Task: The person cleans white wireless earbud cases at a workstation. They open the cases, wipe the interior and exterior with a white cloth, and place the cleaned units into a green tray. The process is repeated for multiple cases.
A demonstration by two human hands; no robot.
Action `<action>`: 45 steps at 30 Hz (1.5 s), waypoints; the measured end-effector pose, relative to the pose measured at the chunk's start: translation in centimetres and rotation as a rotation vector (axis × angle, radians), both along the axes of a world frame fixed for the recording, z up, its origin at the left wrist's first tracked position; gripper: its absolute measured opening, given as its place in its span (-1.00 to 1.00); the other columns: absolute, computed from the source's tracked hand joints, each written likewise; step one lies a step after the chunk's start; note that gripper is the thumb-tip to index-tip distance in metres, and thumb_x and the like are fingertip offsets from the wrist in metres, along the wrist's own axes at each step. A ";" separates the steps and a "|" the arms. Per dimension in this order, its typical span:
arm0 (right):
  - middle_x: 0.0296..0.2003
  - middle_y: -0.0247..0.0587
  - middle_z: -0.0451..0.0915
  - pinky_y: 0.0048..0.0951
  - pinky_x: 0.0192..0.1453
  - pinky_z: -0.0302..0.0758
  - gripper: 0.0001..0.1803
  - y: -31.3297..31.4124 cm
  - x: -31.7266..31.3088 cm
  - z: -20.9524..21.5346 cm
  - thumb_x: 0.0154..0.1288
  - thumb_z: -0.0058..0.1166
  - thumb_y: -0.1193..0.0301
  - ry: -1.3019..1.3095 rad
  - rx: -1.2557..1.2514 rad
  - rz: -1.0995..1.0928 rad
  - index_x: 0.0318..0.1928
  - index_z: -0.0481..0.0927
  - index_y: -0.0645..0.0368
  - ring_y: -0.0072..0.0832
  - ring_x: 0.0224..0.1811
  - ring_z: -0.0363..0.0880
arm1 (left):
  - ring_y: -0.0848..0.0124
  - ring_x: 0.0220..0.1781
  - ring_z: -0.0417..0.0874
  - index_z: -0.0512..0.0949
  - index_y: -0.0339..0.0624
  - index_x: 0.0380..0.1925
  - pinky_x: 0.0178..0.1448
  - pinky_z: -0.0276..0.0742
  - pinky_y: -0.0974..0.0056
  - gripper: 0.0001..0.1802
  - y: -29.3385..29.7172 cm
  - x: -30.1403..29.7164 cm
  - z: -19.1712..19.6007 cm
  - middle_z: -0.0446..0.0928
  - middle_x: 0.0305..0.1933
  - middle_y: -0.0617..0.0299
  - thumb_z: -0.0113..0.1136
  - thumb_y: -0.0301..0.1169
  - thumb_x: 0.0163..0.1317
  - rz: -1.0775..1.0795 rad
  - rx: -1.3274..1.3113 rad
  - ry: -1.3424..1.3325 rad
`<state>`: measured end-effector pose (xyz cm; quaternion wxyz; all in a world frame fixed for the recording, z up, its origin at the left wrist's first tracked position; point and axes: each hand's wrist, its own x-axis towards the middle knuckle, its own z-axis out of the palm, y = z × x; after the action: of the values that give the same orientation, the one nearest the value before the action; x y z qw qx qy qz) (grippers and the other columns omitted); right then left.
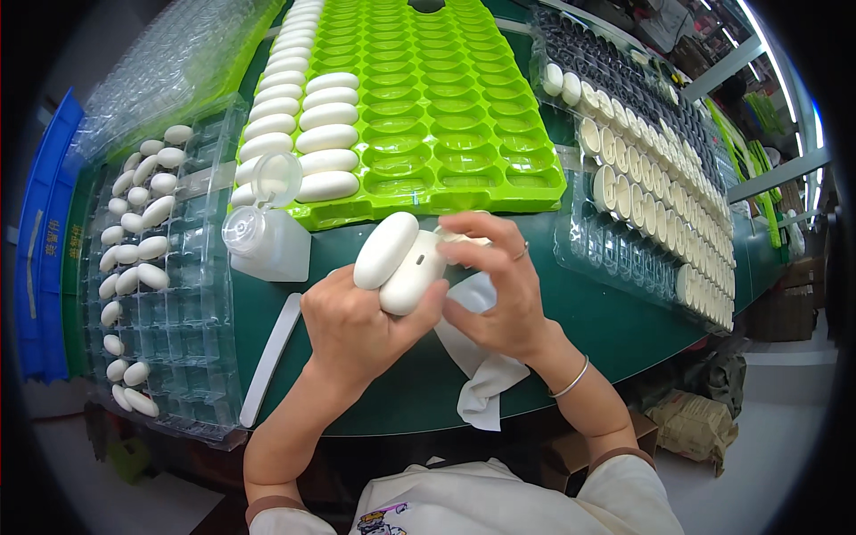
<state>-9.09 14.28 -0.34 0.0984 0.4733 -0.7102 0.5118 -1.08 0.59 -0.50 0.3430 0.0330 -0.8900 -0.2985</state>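
While the left hand (357, 325) grips an open white oval case (399, 260), fingers clamped around its lower half with the lid swung up to the left, the right hand (499, 285) pinches a corner of a white cloth (477, 357) against the case's inner face, thumb and fingertips pressed together on it. The case sits just in front of the green tray (464, 107), above the dark green table (615, 330). By the look of it, the step in hand is wiping the opened case; the next move would call for a steady hold on the lower half while the cloth works into the hinge, then a closed case set into a free pocket. Finished white cases (303, 111) lie in two columns at the green tray's left edge, the other pockets bare. Directly before that tray's left corner stands a clear squat bottle (267, 232) with its flip cap open, and a flat white strip (272, 357) lies nearer still to the body. Left of the green tray, a clear blister tray (192, 330) carries scattered white oval shells (134, 223), and beyond it a blue crate (45, 250) shows a pale rectangular label on its wall. Right of the green tray, clear trays (642, 250) hold upright white halves in rows. A crumpled brown bag (695, 423) sits on the floor below them.
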 end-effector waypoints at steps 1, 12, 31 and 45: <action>-0.20 -0.22 0.46 -0.34 -0.13 0.39 -0.58 0.2 -0.1 -0.4 -0.12 0.17 0.51 0.073 0.014 0.029 -0.14 0.43 0.11 -0.22 -0.23 0.45 | 0.32 -0.78 0.38 0.47 -0.15 -0.74 -0.69 0.24 0.29 -0.66 0.2 0.0 0.1 0.33 -0.80 0.24 0.33 -0.14 -0.24 -0.016 -0.054 0.021; -0.14 -0.26 0.41 -0.46 0.02 0.40 -0.45 1.1 1.1 -0.4 -0.22 0.30 0.67 -1.005 -0.338 0.301 -0.18 0.31 0.15 -0.52 -0.05 0.40 | 0.37 -0.42 0.29 0.29 -0.14 -0.42 -0.36 0.22 0.35 -0.40 -0.6 0.2 0.8 0.26 -0.46 0.21 0.47 -0.14 -0.33 -0.212 0.071 0.331; -0.14 -0.24 0.44 -0.47 0.01 0.40 -0.42 0.8 1.7 0.4 -0.09 0.29 0.44 -1.312 -0.420 0.305 -0.04 0.31 0.26 -0.52 -0.07 0.43 | 0.27 -0.03 0.38 0.36 -0.24 -0.03 0.08 0.20 0.24 -0.15 -0.6 0.0 0.4 0.42 -0.08 0.15 0.45 -0.12 -0.40 -0.285 0.316 -0.125; -0.38 -0.21 0.49 -0.54 -0.22 0.48 -0.79 0.6 1.8 -0.8 0.21 -0.01 0.37 -1.173 -0.216 0.213 -0.31 0.34 0.27 -0.55 -0.35 0.52 | 0.42 -0.25 0.47 0.35 -0.17 0.01 -0.26 0.28 0.39 -0.46 -0.1 -0.5 0.5 0.46 -0.21 0.23 0.22 -0.33 -0.03 -0.350 0.265 -0.150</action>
<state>-7.28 14.87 -1.18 -0.3139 0.1678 -0.5387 0.7636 -1.55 0.48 0.03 0.2117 -0.0551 -0.8582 -0.4643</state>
